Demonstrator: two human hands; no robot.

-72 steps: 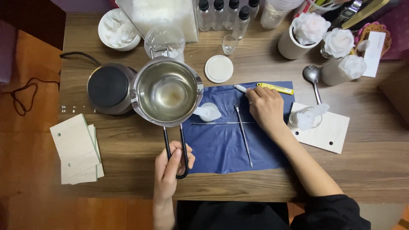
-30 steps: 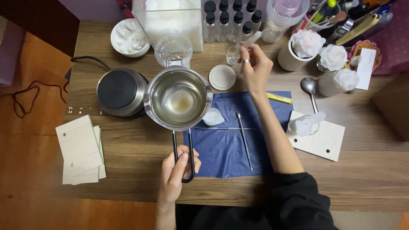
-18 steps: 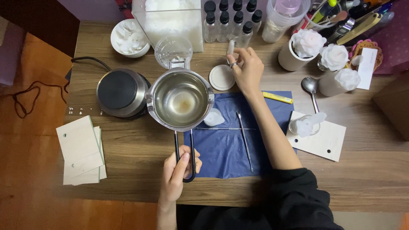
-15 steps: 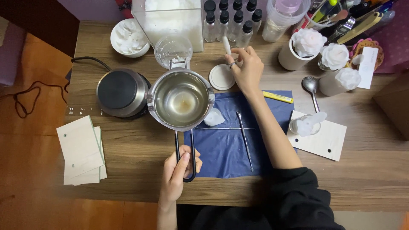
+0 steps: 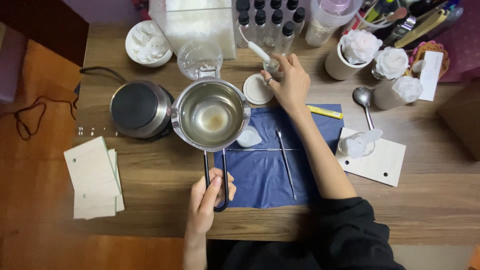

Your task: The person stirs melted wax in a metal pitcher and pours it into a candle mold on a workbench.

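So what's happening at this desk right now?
A person sits at a wooden table. The left hand grips the black handle of a steel pot beside a small hot plate. The right hand holds a white stick-like tool over a small glass near dark-capped bottles.

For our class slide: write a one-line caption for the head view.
Left hand holds a steel pot by its handle; right hand lifts a white dropper.
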